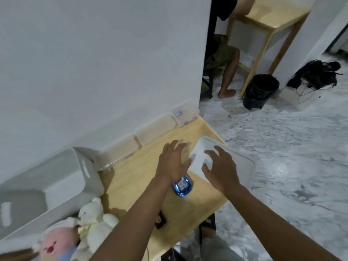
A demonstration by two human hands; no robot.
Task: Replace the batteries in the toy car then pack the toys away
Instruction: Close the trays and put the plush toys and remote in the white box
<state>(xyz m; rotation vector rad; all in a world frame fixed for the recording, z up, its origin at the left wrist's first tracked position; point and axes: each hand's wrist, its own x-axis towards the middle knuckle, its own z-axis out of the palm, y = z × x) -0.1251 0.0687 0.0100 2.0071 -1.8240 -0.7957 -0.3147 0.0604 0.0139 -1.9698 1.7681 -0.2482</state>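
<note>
The wooden bench (135, 178) is hemmed by a white wall (94, 72) along its far side. Its right and near edges drop to marbled floor (282, 147), which lies open. At the right edge sits one white lidded box (243, 162) — its outer corner seems to reach past the bench, though I cannot tell for sure.

The right hand (220, 166) hovers over the lid, fingers spread wide and holding nothing; the blur hides whether it touches. The left hand (175, 161), likewise wide and empty, is over bare wood just beside the box's left edge. One blue toy car (181, 186) lies on the bench under the left wrist, between the forearms and near the box. One small dark piece (161, 220) lies near the front edge.

Three clear containers (154, 130) line the wall. Two white bins (71, 178) crowd the left side, and two soft toys sit before them — a cream teddy bear (94, 217) and a pink-faced doll (54, 243). Beyond the wall's corner stand a second table (273, 16), a black waste bin (261, 91) and a dark bag (318, 74).
</note>
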